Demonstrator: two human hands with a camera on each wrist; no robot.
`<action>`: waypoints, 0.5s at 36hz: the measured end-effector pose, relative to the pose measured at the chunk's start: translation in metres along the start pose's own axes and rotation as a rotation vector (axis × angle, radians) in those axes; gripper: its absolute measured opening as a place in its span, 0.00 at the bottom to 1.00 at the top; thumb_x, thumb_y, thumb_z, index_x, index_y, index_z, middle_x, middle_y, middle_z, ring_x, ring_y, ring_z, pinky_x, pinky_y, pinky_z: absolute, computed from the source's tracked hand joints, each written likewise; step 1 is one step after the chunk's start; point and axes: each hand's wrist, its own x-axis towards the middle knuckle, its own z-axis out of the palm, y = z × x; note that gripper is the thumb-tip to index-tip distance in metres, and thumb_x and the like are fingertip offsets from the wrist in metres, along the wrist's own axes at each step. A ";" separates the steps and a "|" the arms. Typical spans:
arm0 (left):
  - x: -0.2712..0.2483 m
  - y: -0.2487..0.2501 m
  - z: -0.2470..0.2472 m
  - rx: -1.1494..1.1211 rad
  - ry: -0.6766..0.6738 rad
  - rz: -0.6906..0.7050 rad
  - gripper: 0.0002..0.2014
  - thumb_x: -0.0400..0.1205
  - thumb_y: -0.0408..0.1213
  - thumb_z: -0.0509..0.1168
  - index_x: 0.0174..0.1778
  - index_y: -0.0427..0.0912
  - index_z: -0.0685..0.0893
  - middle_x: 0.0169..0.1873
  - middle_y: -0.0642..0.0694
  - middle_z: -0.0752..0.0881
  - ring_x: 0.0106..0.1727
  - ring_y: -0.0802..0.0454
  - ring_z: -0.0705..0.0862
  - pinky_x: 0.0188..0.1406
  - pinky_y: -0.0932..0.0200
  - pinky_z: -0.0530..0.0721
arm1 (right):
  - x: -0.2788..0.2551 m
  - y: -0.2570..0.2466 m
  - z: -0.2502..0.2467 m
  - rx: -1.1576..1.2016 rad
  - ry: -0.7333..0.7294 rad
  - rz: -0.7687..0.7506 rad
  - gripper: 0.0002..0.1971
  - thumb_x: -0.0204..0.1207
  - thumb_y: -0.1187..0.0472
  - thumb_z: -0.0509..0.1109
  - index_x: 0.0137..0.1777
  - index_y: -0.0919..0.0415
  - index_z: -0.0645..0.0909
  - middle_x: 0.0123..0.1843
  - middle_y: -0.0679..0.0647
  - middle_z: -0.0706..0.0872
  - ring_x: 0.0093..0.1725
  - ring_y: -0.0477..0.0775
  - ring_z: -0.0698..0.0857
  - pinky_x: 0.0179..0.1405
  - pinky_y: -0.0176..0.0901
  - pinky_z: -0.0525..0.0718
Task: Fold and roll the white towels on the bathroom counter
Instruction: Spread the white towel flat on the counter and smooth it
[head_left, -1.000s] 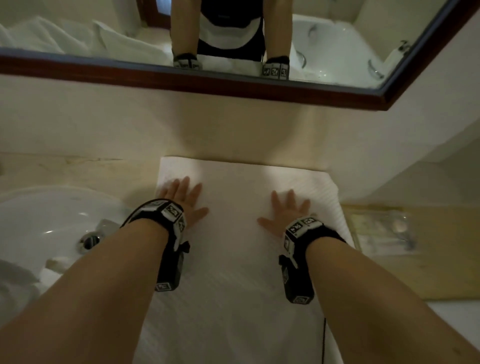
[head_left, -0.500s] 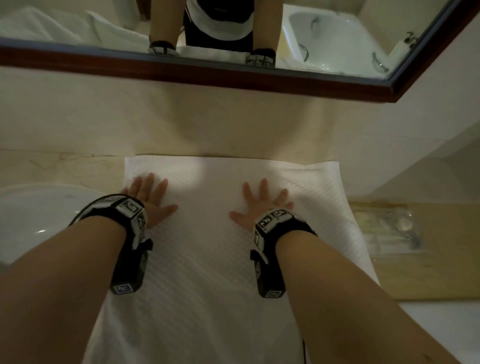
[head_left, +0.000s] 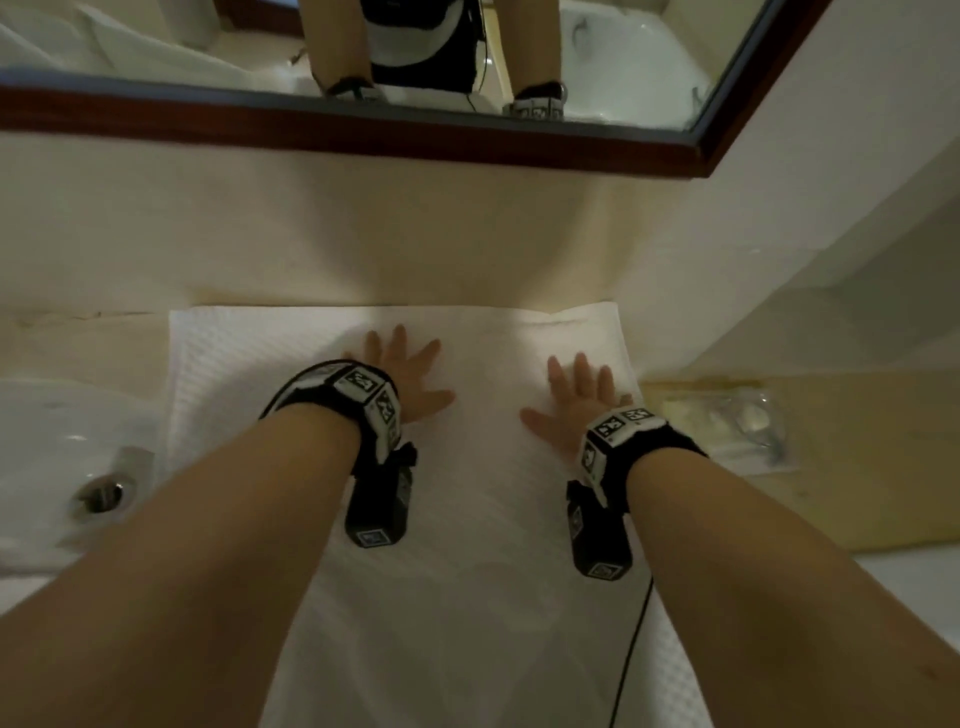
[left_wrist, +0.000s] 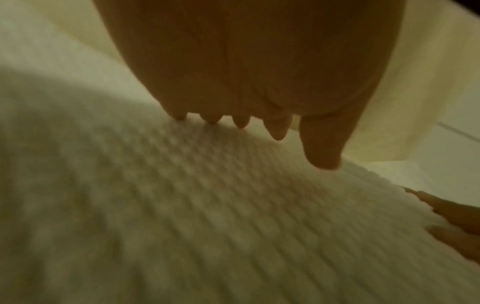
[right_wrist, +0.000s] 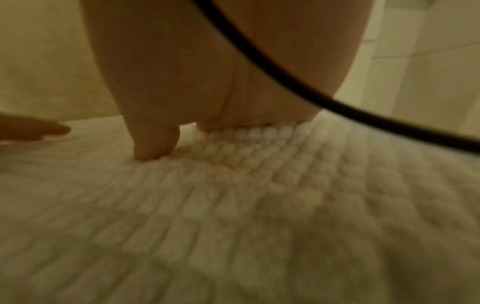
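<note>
Bathroom counter (head_left: 78, 343): white towel (head_left: 467, 597) against its back edge, left hand (head_left: 402, 382) and right hand (head_left: 579, 402) spread flat, pressing. Smoothing step; likely needs an edge pinched to fold.

Waffle-textured cloth towel (head_left: 483, 519) (matt); glossy sink (head_left: 47, 441).

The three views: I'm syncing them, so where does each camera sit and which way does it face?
Head: looks down at the towel, both forearms, left hand, right hand.
Left wrist: along the palm; fingers on towel.
Right wrist: along the palm, thumb down, cable crossing.
Shared: each wrist view catches the other hand.
</note>
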 end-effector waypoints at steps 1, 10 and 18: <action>0.000 0.004 0.007 0.012 -0.010 -0.006 0.42 0.78 0.69 0.51 0.81 0.60 0.35 0.81 0.46 0.30 0.82 0.37 0.33 0.79 0.35 0.40 | -0.001 0.002 0.004 0.000 0.005 -0.009 0.45 0.75 0.28 0.51 0.81 0.43 0.28 0.81 0.50 0.23 0.81 0.62 0.28 0.80 0.66 0.37; -0.005 -0.003 0.031 0.081 0.018 -0.014 0.52 0.68 0.78 0.53 0.79 0.63 0.30 0.79 0.47 0.25 0.80 0.38 0.27 0.78 0.36 0.33 | -0.018 0.013 0.015 -0.048 -0.055 -0.007 0.54 0.67 0.21 0.51 0.80 0.45 0.24 0.79 0.51 0.20 0.80 0.63 0.25 0.78 0.69 0.33; -0.005 0.000 0.029 0.090 0.009 -0.030 0.53 0.68 0.77 0.55 0.79 0.63 0.29 0.79 0.46 0.24 0.80 0.38 0.27 0.78 0.36 0.33 | -0.006 0.006 -0.002 -0.064 0.046 -0.005 0.53 0.65 0.20 0.52 0.82 0.44 0.32 0.83 0.51 0.30 0.82 0.63 0.32 0.79 0.64 0.39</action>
